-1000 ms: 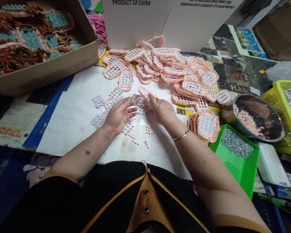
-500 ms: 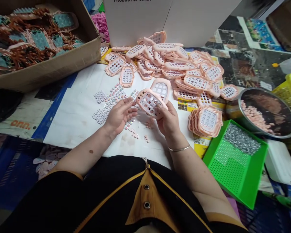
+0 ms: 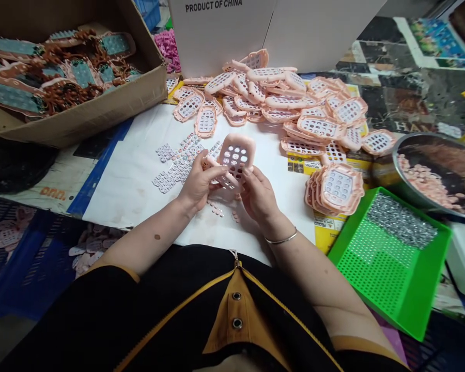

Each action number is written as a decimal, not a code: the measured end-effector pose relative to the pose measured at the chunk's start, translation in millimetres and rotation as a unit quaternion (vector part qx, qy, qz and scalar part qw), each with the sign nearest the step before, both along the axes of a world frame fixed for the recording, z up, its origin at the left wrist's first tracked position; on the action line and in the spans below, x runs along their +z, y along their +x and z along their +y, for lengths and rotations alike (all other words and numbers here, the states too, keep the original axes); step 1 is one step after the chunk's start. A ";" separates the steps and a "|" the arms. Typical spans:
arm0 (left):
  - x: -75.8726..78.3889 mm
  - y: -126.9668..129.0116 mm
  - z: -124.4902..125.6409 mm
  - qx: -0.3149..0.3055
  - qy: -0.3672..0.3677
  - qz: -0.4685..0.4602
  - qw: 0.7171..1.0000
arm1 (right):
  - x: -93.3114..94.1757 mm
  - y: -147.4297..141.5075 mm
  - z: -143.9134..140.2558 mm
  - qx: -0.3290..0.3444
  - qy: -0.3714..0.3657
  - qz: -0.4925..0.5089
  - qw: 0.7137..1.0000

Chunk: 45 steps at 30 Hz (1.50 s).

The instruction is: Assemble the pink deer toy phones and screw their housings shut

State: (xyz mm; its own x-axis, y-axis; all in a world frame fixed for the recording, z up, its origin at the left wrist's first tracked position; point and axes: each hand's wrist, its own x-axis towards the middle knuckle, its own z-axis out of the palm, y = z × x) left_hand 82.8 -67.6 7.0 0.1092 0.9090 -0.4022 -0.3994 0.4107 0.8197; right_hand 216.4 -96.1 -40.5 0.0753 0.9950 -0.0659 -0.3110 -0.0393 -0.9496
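Both hands are raised over the white sheet, close together. In my right hand (image 3: 258,196) is an upright pink toy-phone shell (image 3: 248,142) with rows of round holes, pinched at its lower edge. My left hand (image 3: 197,183) grips a second pink shell (image 3: 227,180), tilted below and in front of the first; part of it is hidden by fingers. Whether the two shells touch is hard to make out. Under and left of the hands lie many small printed key pieces (image 3: 174,173). A few small pink pieces (image 3: 216,208) lie nearer my body.
A heap of pink shells (image 3: 279,101) spreads across the back. To the right stand a stack of shells (image 3: 335,188), a green basket (image 3: 395,305) with small metal screws, and a steel bowl (image 3: 442,170) with pink pieces. A cardboard box (image 3: 112,108) holds shells with blue-green panels, far left.
My left hand has moved in from open and taken hold of one shell. The shells were overlapping in my right hand; now one stands upright and the other is tilted. The view shifted slightly.
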 end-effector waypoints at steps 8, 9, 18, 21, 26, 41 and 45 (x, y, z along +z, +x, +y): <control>6.1 -31.2 2.9 0.044 0.038 -0.072 0.996 | -9.4 18.3 11.4 -0.016 0.047 -0.049 0.998; 6.4 -35.4 2.7 0.035 0.049 -0.085 0.995 | -10.5 19.3 12.0 -0.018 0.049 -0.066 0.996; 15.4 -39.0 -7.6 -0.041 0.137 -0.120 0.982 | -22.2 16.7 17.4 0.006 0.101 -0.182 0.978; 18.0 -35.0 -10.7 -0.046 0.116 -0.107 0.986 | -21.0 17.8 15.4 -0.037 0.096 -0.256 0.961; 22.3 -35.3 -11.4 -0.005 0.149 -0.087 0.985 | 4.0 13.6 -0.5 -0.032 0.056 -0.154 0.986; 17.9 -11.6 -9.9 -0.069 0.110 -0.154 0.980 | 41.1 13.8 -36.9 0.007 0.058 -0.226 0.972; 3.6 -27.3 -1.3 -0.024 0.082 -0.146 0.986 | 24.9 22.2 -66.0 0.040 0.048 -0.543 0.837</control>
